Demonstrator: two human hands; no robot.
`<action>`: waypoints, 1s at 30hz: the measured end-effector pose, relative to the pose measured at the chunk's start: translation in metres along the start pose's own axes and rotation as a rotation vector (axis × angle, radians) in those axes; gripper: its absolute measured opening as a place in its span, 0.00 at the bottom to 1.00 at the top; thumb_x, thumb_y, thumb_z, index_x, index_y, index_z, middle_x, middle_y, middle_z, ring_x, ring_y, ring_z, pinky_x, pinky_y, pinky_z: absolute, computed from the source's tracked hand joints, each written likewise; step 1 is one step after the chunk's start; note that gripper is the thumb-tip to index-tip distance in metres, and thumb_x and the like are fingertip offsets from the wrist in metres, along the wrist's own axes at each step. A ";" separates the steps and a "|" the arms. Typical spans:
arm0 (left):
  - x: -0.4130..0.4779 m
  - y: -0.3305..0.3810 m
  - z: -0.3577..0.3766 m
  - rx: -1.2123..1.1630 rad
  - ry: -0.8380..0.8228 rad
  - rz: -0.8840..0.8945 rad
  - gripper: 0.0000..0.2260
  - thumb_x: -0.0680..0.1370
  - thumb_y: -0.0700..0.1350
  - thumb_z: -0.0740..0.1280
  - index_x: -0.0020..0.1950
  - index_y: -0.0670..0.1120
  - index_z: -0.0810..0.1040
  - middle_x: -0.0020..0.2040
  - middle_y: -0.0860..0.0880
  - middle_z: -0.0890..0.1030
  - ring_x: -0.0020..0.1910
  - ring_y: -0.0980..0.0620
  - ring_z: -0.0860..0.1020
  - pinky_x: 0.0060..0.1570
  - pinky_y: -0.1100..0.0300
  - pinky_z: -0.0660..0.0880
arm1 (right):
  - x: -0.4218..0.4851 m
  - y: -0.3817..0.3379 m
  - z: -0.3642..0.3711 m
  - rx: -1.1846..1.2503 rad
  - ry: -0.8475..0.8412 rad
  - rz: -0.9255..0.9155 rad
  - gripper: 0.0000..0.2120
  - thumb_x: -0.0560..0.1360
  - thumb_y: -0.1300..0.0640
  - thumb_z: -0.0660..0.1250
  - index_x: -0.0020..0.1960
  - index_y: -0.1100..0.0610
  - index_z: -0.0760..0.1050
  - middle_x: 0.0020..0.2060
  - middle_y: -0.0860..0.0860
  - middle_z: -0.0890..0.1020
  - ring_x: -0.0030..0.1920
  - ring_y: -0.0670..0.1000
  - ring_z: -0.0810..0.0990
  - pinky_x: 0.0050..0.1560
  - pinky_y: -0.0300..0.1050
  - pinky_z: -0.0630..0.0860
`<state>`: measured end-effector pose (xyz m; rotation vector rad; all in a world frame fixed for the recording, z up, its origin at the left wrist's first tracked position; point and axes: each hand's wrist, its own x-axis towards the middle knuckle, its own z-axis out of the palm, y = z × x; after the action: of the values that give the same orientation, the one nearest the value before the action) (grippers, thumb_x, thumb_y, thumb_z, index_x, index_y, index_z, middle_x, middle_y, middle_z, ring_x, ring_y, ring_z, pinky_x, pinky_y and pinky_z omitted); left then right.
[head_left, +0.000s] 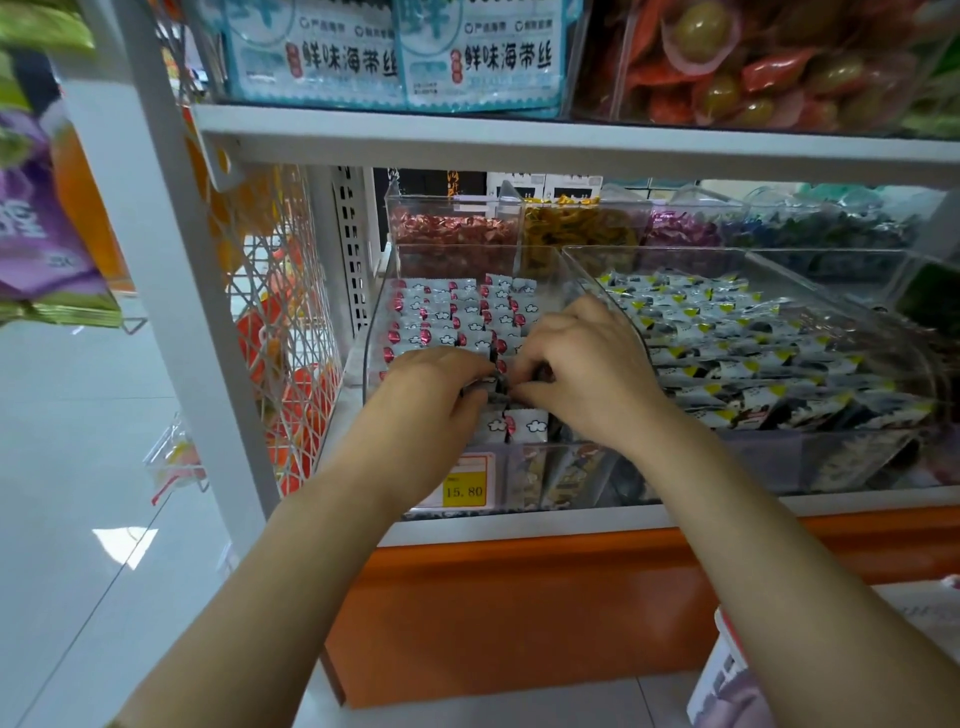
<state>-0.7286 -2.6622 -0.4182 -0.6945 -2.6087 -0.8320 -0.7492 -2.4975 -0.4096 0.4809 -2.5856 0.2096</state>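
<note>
A shop aisle with a pale tiled floor (78, 467) runs off to the left of the hands, and straight ahead stands a white shelf (571, 145) on an orange base (519, 597). Both hands reach into a clear bin (370, 353) on the lower level, where white packets (457, 312) with red ends and little cloud prints lie in neat rows. The left hand (431, 384) and right hand (582, 364) sit close together over the near end of the bin, knuckles up and fingers curled down. Their fingertips almost meet, and each pinches some of the white packets standing on edge between them. More of these packets lie just below the fingers against the bin's front wall, and the tidy rows stretch away beyond the knuckles. Under the left wrist, on the front of the bin, is a yellow price tag (464, 488) reading 15.80. Just to the right of the right hand is a second clear bin (857, 467) filled with yellow-and-black packets (727, 332). Behind both hands, further back on the same level, are smaller bins, one of them holding red wrapped sweets (452, 228). Above the hands, on the upper level, stand blue-and-white seaweed packs (395, 57). To the left of the left forearm a white wire rack (280, 291) hangs on the side of the shelf with orange bags behind it.
</note>
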 end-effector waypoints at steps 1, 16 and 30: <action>0.000 0.001 0.000 -0.005 0.001 -0.001 0.13 0.79 0.40 0.60 0.62 0.46 0.76 0.56 0.47 0.78 0.56 0.49 0.73 0.57 0.58 0.69 | -0.001 0.000 0.000 0.037 0.029 0.009 0.02 0.71 0.51 0.71 0.42 0.49 0.81 0.44 0.43 0.79 0.50 0.49 0.67 0.51 0.47 0.63; 0.001 0.004 -0.001 -0.145 0.208 -0.089 0.17 0.80 0.42 0.60 0.69 0.48 0.70 0.62 0.50 0.73 0.52 0.59 0.70 0.47 0.74 0.64 | -0.022 0.007 -0.026 0.799 0.593 0.399 0.05 0.77 0.62 0.63 0.44 0.54 0.73 0.38 0.46 0.76 0.39 0.40 0.76 0.42 0.31 0.73; -0.001 0.007 -0.016 -0.821 0.249 -0.393 0.12 0.82 0.44 0.56 0.44 0.42 0.75 0.29 0.49 0.80 0.26 0.54 0.75 0.25 0.61 0.73 | -0.022 -0.011 -0.020 1.805 0.377 0.612 0.07 0.77 0.66 0.61 0.42 0.63 0.76 0.37 0.55 0.82 0.37 0.50 0.82 0.36 0.39 0.79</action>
<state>-0.7217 -2.6672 -0.4023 -0.2098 -2.1426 -2.0076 -0.7181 -2.4964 -0.4029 0.0903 -1.3959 2.5020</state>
